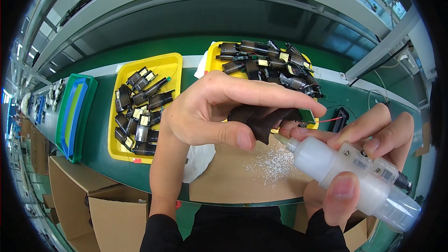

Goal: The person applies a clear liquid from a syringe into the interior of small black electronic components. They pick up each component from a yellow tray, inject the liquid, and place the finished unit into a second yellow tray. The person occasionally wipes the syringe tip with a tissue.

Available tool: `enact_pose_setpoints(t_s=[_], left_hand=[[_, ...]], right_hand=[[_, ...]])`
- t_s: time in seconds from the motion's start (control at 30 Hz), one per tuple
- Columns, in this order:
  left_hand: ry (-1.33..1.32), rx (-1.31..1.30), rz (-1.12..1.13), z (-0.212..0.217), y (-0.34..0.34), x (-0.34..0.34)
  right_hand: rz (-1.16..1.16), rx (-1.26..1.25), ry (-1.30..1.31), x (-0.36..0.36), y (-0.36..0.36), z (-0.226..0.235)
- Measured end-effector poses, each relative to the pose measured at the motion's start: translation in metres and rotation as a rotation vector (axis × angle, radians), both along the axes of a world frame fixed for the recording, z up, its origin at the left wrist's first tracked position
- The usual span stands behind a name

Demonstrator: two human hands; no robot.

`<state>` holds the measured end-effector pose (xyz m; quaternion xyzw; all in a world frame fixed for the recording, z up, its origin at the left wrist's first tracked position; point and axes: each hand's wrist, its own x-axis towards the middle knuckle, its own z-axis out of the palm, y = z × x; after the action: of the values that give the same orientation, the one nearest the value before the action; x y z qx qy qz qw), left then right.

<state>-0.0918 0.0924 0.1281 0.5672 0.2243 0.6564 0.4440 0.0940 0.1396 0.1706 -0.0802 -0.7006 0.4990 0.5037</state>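
My left hand (198, 107) is closed around a dark brown plastic housing (261, 119), thumb below and fingers above. A small green circuit board (306, 115) sits at the housing's right end, and a thin red wire (331, 119) runs out beside it. In my right hand (373, 135) is a white pen-style glue dispenser (315, 158) with a clear rear end and a screwed-on side piece. Its narrow tip points left and up, close to the housing's lower right edge; whether the two touch I cannot tell.
Yellow trays (175, 72) at centre left and behind my hands hold several dark housings (150, 94). Brown cardboard (224, 186) with scattered white granules (275, 165) lies below my hands, beside a crumpled white cloth (199, 158). Green and blue bins (77, 116) stand left; cardboard boxes (116, 214) sit lower left.
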Motion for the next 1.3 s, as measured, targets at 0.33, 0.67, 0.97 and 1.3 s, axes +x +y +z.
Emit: enact_pose_setpoints(t_s=[0.33, 0.67, 0.97, 1.3], left_hand=[[-0.027, 0.004, -0.021, 0.002, -0.001, 0.001], [-0.026, -0.016, -0.049, 0.001, -0.002, -0.004], [0.424, 0.043, 0.179, 0.004, -0.008, -0.035], [1.290, -0.666, 1.181, -0.027, -0.087, -0.111]], right_hand=[[-0.082, -0.023, 0.095, -0.012, -0.007, -0.002], [-0.218, -0.057, 0.087, -0.017, -0.011, -0.001], [-0.183, 0.035, 0.159, -0.007, -0.006, 0.006], [-0.313, 0.182, -0.069, 0.007, 0.009, 0.011]])
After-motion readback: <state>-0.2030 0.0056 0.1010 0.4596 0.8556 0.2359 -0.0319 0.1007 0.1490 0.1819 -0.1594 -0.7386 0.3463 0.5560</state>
